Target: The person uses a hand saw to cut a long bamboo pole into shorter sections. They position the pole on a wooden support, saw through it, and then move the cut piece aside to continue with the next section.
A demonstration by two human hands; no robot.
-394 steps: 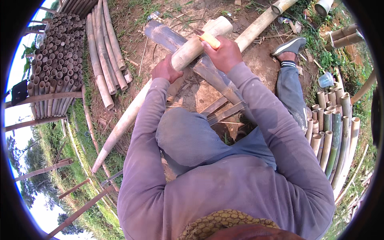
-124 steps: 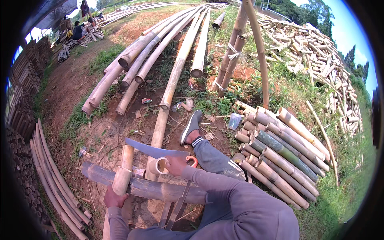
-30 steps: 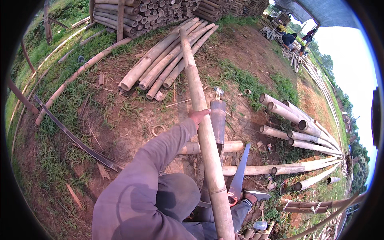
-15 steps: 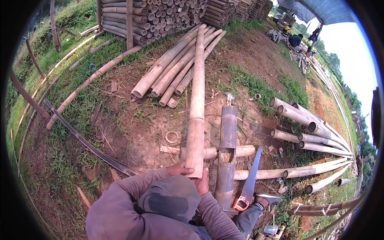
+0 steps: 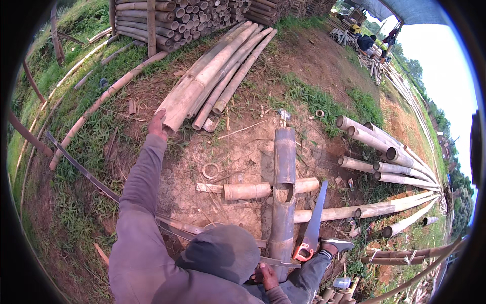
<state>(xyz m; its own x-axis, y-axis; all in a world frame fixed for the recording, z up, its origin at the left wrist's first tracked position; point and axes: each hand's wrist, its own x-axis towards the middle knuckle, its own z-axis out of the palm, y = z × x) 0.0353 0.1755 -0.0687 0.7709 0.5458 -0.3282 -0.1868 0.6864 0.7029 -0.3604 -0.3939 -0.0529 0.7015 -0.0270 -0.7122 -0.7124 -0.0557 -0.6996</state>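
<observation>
My left hand (image 5: pixel 158 125) is at arm's length, closed against the near end of a thick bamboo pole (image 5: pixel 205 77) that lies on a row of other poles. Close to my body, my right hand (image 5: pixel 269 277) is curled, just below the end of a long flat dark strip (image 5: pixel 86 173); I cannot see what is in its fingers. Upright before me stands a dark bamboo post (image 5: pixel 284 157) with a notch cut in its side. A handsaw (image 5: pixel 315 218) with an orange handle leans beside it, near my shoe (image 5: pixel 337 244).
A short bamboo crosspiece (image 5: pixel 246 191) lies behind the post. A bamboo ring (image 5: pixel 210 171) is on the dirt. Several poles (image 5: pixel 372 139) point toward me at the right. A tall bamboo stack (image 5: pixel 190 20) stands at the back left. People (image 5: pixel 365 42) crouch far off.
The bamboo pole, held in both hands before me earlier, now lies to the left on the other poles. My left arm has stretched out with it; my right hand has drawn back toward my body.
</observation>
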